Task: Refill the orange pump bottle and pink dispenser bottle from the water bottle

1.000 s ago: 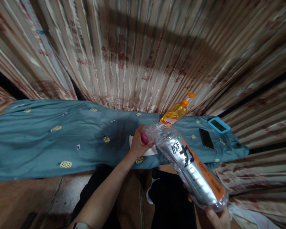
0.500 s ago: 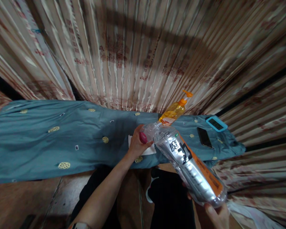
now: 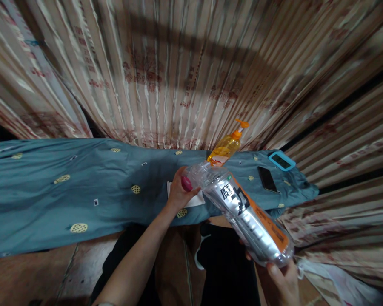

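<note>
My left hand (image 3: 179, 194) is closed around a small clear plastic bottle (image 3: 197, 171) with a pink patch on it. My right hand (image 3: 282, 278) grips the base end of a large clear plastic bottle (image 3: 247, 214) with a silver and orange label, tilted so its base points down toward me. The neck end of the large bottle meets the small one just right of my left hand. Whether the two touch or one sits inside the other, I cannot tell. A white sheet (image 3: 197, 201) lies beneath, partly hidden by my left hand.
A pump bottle (image 3: 225, 149) of yellow liquid stands behind the held bottles. A dark phone (image 3: 268, 179) and a blue-framed device (image 3: 282, 160) lie to the right on the teal pineapple-print cloth (image 3: 108, 212). A pleated curtain (image 3: 166, 85) hangs behind.
The view has shifted slightly, so most things appear a little further left. Both hands keep their hold, and the two bottles stay together at nearly the same tilt.
</note>
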Tool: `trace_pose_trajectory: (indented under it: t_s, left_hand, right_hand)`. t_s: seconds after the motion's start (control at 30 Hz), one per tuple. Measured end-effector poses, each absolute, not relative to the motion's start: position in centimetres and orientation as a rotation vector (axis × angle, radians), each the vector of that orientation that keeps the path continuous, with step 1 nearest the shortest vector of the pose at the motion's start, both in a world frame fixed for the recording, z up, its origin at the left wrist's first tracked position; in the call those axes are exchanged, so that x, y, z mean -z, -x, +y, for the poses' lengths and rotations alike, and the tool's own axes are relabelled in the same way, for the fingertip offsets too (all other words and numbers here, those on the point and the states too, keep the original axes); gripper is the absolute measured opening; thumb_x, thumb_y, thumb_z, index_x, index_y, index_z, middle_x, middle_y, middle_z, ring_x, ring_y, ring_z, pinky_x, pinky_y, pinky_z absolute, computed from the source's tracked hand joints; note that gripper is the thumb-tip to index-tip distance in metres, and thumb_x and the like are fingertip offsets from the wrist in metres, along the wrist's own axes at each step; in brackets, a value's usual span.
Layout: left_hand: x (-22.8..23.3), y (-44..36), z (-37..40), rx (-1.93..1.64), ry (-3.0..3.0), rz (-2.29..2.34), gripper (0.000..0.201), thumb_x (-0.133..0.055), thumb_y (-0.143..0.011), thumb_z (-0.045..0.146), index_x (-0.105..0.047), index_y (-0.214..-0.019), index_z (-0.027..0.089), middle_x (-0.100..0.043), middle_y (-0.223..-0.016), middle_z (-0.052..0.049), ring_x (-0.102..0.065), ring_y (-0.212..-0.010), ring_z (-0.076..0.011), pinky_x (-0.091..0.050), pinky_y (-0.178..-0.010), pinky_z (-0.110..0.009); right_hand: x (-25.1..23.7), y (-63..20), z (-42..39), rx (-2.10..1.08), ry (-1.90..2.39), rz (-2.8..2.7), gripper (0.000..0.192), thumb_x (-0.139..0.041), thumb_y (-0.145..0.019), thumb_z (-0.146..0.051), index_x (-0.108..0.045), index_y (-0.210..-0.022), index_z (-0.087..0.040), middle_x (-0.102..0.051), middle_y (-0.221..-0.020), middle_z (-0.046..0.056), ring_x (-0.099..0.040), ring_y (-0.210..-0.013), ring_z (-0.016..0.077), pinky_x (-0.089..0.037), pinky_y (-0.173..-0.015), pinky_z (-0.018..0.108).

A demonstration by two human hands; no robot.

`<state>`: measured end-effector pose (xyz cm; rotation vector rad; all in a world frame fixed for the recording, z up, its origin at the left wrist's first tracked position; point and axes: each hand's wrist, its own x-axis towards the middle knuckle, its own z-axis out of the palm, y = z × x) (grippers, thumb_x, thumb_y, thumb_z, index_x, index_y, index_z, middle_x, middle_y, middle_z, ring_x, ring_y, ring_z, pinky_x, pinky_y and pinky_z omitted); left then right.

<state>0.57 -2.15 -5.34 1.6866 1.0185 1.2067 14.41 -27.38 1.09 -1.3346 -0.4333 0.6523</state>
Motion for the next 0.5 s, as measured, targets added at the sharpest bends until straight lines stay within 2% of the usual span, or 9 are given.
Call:
trace_pose_trajectory:
  t_s: [0.07,0.17,0.33,0.4,0.5]
  left_hand:
    - [5.36,-0.58,-2.17,-1.205,-1.688,1.023,0.081,-0.086,-0.063,0.034,-0.047,-0.132,0.019,-0.062,-0.13,-0.014,-0.063,-0.121,-0.0312,-0.048,-0.108,-0.051]
    - [5.4,-0.63,-2.2,-1.215,-1.689,1.028,0.081,-0.086,-0.062,0.032,-0.047,-0.132,0.02,-0.063,-0.129,-0.012,-0.063,-0.12,-0.0311,-0.049,-0.108,-0.051]
    - [5.29,-0.65,-2.25,-1.214,-1.686,1.03,0.079,-0.085,-0.063,0.032,-0.047,-0.131,0.021,-0.063,-0.129,-0.012,-0.063,-0.12,-0.0303,-0.05,-0.107,-0.05]
    - [5.2,-0.61,-2.28,-1.208,-1.686,1.024,0.079,-0.085,-0.063,0.032,-0.047,-0.131,0.021,-0.063,-0.13,-0.011,-0.063,-0.121,-0.03,-0.05,-0.107,-0.05]
    - [5.08,-0.54,-2.32,-1.196,-1.685,1.019,0.079,-0.085,-0.063,0.031,-0.047,-0.132,0.022,-0.062,-0.132,-0.011,-0.062,-0.122,-0.03,-0.049,-0.109,-0.05]
  right_hand:
    - [-0.95,-14.58,-27.4,-0.65,1.337,-0.422,0.095,-0.089,-0.062,-0.051,-0.048,-0.145,-0.029,-0.069,-0.101,0.002,-0.07,-0.084,0.0192,-0.054,-0.071,0.025]
    - [-0.69,-14.85,-27.46,-0.634,1.34,-0.407,0.092,-0.09,-0.06,-0.05,-0.052,-0.142,-0.029,-0.066,-0.117,0.006,-0.07,-0.086,0.0203,-0.055,-0.07,0.028]
    - [-0.91,-14.81,-27.47,-0.619,1.347,-0.489,0.093,-0.085,-0.067,-0.054,-0.046,-0.147,-0.026,-0.057,-0.14,0.015,-0.068,-0.078,0.0188,-0.053,-0.061,0.03]
    - [-1.16,-14.71,-27.51,-0.627,1.36,-0.504,0.096,-0.085,-0.066,-0.055,-0.045,-0.148,-0.025,-0.061,-0.135,0.015,-0.069,-0.078,0.0199,-0.054,-0.063,0.031]
    - [-1.4,-14.63,-27.65,-0.663,1.354,-0.474,0.092,-0.087,-0.066,-0.051,-0.048,-0.144,-0.021,-0.074,-0.108,0.008,-0.071,-0.081,0.02,-0.055,-0.071,0.029]
